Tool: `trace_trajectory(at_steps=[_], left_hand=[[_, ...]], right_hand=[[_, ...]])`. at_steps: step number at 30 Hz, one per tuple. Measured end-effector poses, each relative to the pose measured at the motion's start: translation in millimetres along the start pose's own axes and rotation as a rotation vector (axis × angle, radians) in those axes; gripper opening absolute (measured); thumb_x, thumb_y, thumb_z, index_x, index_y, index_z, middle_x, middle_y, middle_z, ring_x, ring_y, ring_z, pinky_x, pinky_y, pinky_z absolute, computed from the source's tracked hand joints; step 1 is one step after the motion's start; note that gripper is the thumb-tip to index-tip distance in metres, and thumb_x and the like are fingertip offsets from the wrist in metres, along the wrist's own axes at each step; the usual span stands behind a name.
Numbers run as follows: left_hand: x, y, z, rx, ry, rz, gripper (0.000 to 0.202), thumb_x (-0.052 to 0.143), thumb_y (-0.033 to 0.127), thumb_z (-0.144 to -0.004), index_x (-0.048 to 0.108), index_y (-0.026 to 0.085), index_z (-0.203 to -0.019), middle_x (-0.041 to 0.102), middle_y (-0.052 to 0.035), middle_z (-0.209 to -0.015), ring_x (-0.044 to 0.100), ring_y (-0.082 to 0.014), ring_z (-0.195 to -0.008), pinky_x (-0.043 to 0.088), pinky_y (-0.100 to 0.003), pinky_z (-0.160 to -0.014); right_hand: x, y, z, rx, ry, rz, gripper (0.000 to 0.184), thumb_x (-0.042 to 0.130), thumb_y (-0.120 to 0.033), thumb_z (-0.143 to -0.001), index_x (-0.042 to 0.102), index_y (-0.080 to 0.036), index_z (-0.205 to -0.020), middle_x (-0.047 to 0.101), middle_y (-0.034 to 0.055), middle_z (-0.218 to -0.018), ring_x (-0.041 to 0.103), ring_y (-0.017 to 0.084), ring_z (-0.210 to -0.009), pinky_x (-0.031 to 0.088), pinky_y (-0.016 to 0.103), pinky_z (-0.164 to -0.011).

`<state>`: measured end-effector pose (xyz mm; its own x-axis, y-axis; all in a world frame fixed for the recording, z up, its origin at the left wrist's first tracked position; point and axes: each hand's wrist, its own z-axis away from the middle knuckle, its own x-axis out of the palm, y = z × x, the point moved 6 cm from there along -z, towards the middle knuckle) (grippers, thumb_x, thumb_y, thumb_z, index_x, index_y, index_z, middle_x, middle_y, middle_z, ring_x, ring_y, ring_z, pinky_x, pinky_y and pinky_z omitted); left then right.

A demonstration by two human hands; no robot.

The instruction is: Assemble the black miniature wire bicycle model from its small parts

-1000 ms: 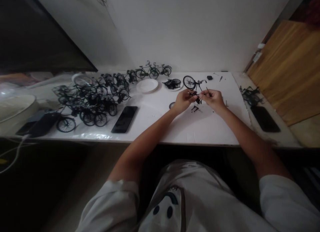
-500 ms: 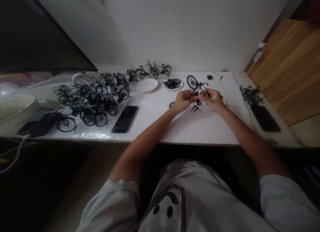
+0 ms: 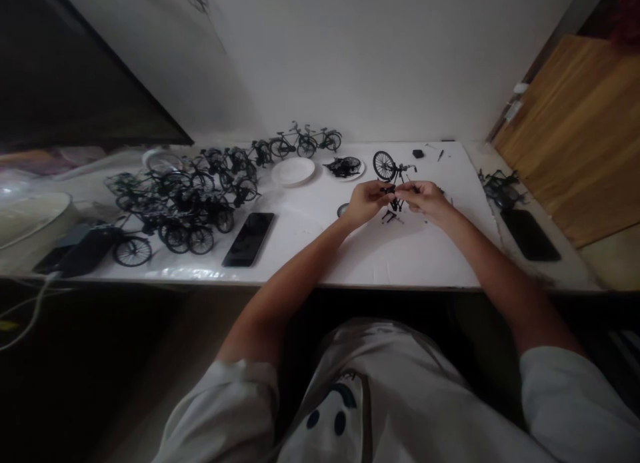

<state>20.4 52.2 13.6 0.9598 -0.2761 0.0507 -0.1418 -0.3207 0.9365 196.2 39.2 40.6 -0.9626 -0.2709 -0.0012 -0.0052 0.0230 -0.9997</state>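
Observation:
A partly built black miniature bicycle (image 3: 399, 173) stands between my hands, its one spoked wheel (image 3: 385, 165) at the upper left. My left hand (image 3: 369, 200) is closed on the middle of its frame. From the other side my right hand (image 3: 425, 198) pinches at the same spot. A thin dark piece shows by its fingers, too small to name. The fingertips of both hands nearly meet and hide the part between them. Below them lies a small black forked part (image 3: 391, 216). A loose wheel (image 3: 343, 210) peeks out beside my left hand.
Many finished miniature bicycles (image 3: 200, 196) crowd the left side. A white plate (image 3: 293, 172) and another plate holding black parts (image 3: 344, 168) lie behind my hands. Phones (image 3: 249, 239) (image 3: 530, 235) rest left and right. A small black block (image 3: 418, 154) sits at the back.
The hands stay at the same place on the miniature bicycle. My right fingers have shifted slightly, and the whole view has moved a little.

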Motion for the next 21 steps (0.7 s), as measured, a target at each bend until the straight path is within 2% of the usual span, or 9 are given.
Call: trace_trajectory(at_steps=[4,11,15,19,21], left_hand=[[0.3,0.1,0.4,0.001,-0.001,-0.005,0.053,0.099,0.052,-0.075,0.080,0.014,-0.107,0.085,-0.0110,-0.097,0.078,-0.0159,-0.079,0.062,-0.029,-0.078],[-1.1,2.1,1.1,0.026,0.006,-0.084,0.059,0.096,0.063,-0.076,0.082,0.015,-0.108,0.085,-0.0121,-0.097,0.079,-0.0181,-0.081,0.062,-0.030,-0.077],[0.0,2.6,0.3,0.037,-0.007,-0.065,0.060,0.097,0.064,-0.075,0.082,0.015,-0.106,0.085,-0.0127,-0.098,0.078,-0.0184,-0.081,0.063,-0.031,-0.080],[-3.8,-0.6,-1.9,0.038,0.032,-0.099,0.056,0.095,0.059,-0.080,0.082,0.014,-0.112,0.085,-0.0128,-0.098,0.078,-0.0191,-0.082,0.062,-0.031,-0.079],[-7.5,-1.8,-3.2,0.051,0.067,-0.137,0.051,0.092,0.055,-0.085,0.082,0.014,-0.114,0.085,-0.0136,-0.101,0.079,-0.0209,-0.086,0.062,-0.032,-0.080]], right_hand=[[-0.8,1.8,-1.4,0.017,-0.018,-0.005,0.052,0.106,-0.046,-0.061,0.075,-0.017,-0.091,0.052,-0.0081,-0.062,0.026,0.004,-0.050,0.012,0.027,-0.048],[-1.8,4.4,-1.1,0.028,-0.063,-0.009,0.054,0.106,-0.051,-0.064,0.074,-0.020,-0.094,0.045,-0.0099,-0.061,0.024,0.005,-0.052,0.013,0.026,-0.049],[-0.4,3.3,-0.7,0.007,-0.069,0.039,0.052,0.101,-0.053,-0.067,0.072,-0.020,-0.095,0.044,-0.0101,-0.061,0.023,0.006,-0.053,0.014,0.027,-0.050],[-4.1,3.2,-5.5,-0.061,0.025,0.030,0.042,0.085,-0.056,-0.080,0.058,-0.027,-0.094,0.031,-0.0132,-0.057,0.019,0.009,-0.051,0.014,0.027,-0.051],[-8.9,0.3,-6.1,-0.130,0.110,0.074,0.037,0.077,-0.055,-0.086,0.050,-0.029,-0.091,0.033,-0.0113,-0.059,0.022,0.011,-0.053,0.017,0.027,-0.052]])
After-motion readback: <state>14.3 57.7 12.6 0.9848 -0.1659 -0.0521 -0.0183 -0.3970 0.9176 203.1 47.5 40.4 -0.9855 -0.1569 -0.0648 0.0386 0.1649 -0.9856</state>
